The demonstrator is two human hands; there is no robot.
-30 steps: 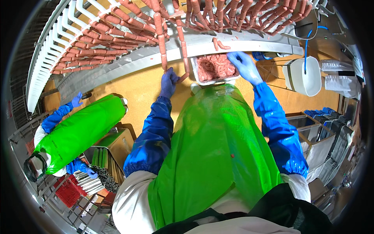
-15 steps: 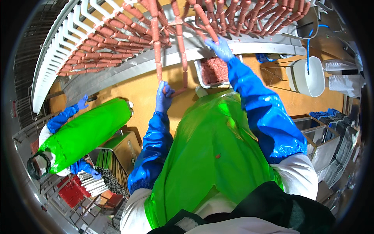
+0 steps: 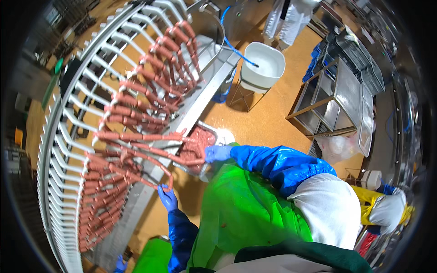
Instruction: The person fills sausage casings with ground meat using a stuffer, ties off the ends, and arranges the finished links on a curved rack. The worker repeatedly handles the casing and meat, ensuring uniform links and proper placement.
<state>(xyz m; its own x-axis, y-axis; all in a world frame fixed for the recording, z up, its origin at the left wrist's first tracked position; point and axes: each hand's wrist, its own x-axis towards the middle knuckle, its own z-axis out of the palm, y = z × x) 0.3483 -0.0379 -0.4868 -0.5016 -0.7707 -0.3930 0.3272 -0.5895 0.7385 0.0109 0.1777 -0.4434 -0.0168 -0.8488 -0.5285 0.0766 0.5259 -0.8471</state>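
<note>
The left hand (image 3: 168, 199) pinches a sausage link (image 3: 171, 181) just above it. The right hand (image 3: 218, 154) seems closed on a second link (image 3: 195, 161), leftward.

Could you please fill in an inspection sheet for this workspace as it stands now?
Surface: orange-tan floor; a metal ledge runs below the hanging rows.
Job's things: linked sausages hang from white hooks; a white tub holds pink meat.
Clutter: small pink scrap on the wearer's green apron.
Left hand: gloved, closed on a sausage strand.
Right hand: gloved, holding sausages beside the tub.
Cables: no electric cable made out; a blue hose reaches into a white bin.
Surroundings: metal rack; co-workers in yellow and green.
</note>
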